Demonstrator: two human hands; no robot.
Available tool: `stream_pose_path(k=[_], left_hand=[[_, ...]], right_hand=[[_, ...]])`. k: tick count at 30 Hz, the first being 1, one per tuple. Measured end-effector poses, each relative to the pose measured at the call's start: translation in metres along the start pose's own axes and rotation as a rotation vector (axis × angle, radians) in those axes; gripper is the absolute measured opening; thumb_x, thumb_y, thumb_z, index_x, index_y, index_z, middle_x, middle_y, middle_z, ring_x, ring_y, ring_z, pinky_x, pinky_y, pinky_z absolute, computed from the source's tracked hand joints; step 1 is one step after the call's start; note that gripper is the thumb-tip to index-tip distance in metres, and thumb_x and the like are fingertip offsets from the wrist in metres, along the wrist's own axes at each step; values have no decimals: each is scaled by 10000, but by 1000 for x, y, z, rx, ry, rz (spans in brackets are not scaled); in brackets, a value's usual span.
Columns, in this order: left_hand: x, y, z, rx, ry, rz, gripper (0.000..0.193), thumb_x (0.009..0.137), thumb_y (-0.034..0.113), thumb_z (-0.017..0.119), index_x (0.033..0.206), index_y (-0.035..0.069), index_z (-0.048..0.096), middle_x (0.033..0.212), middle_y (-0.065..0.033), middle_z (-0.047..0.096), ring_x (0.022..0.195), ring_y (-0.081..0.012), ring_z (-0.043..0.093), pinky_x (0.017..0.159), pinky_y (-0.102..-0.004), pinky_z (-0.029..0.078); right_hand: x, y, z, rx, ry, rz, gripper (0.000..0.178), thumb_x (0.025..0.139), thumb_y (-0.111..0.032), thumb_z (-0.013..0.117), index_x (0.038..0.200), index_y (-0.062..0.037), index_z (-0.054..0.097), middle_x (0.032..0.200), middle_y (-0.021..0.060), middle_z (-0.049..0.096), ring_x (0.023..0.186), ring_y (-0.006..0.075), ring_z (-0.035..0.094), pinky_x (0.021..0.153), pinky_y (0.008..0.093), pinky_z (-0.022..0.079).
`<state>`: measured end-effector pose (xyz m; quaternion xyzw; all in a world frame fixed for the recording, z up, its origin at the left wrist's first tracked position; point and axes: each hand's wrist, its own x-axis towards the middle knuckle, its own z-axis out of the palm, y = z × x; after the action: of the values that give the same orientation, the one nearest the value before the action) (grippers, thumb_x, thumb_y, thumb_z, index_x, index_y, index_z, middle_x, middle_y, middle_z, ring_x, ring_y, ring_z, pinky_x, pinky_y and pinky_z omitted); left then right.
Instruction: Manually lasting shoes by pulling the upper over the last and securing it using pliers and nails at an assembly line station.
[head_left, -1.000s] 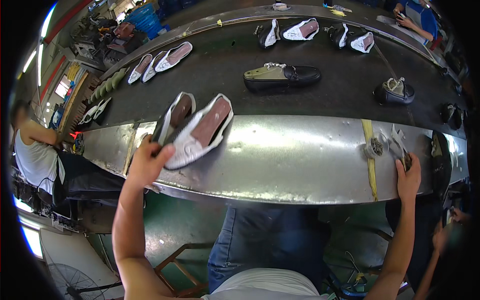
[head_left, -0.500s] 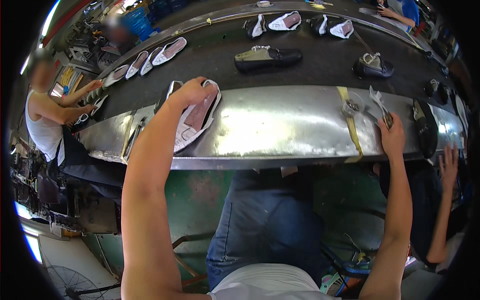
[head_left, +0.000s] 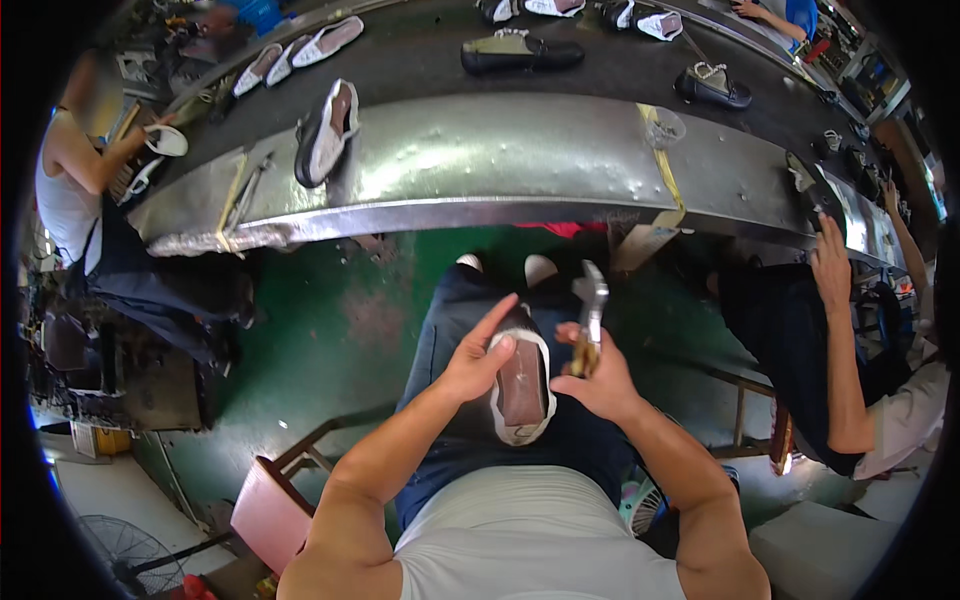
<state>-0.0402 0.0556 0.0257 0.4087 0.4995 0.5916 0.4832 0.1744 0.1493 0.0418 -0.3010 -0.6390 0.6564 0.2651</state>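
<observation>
Over my lap lies a shoe upper, sole side up, with a brownish-pink insole and a white folded rim around it. My left hand grips its left side, thumb on the rim and forefinger stretched toward the dark toe. In my right hand is a pair of metal lasting pincers, jaws pointing up and away. That hand is beside the shoe's right edge; its fingers are partly hidden behind the handles. A second upturned dark shoe rests on the metal ledge ahead, left of centre.
A metal ledge borders the dark conveyor belt, which carries several shoes. A clear cup sits on the ledge by yellow tape. A person works at left; a neighbour's hand is at right. Beside me is a stool.
My hands have come back from the ledge to my lap, the left bringing a shoe, the right still holding the pincers. One shoe stays on the ledge. My view has tilted downward.
</observation>
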Motion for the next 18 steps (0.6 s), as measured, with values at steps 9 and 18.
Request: stream_pose_path(k=[9,18], left_hand=[[-15,-8,2,216,-152,-71,672,1000,239,635,1554,81,288,1415,-77,487,1295,-169,458,1109,-345,361],[-15,-1,9,238,-166,-87,658,958,253,657,1505,73,339,1420,-184,459,1331,-282,449,1121,-388,360]], right_hand=[[22,-45,5,-513,-156,-92,353,858,-64,675,1175,1,536,1109,177,684,1017,366,680,883,414,538],[46,-46,7,-623,10,-125,246,940,-190,641,1075,0,561,870,177,708,818,377,700,736,435,548]])
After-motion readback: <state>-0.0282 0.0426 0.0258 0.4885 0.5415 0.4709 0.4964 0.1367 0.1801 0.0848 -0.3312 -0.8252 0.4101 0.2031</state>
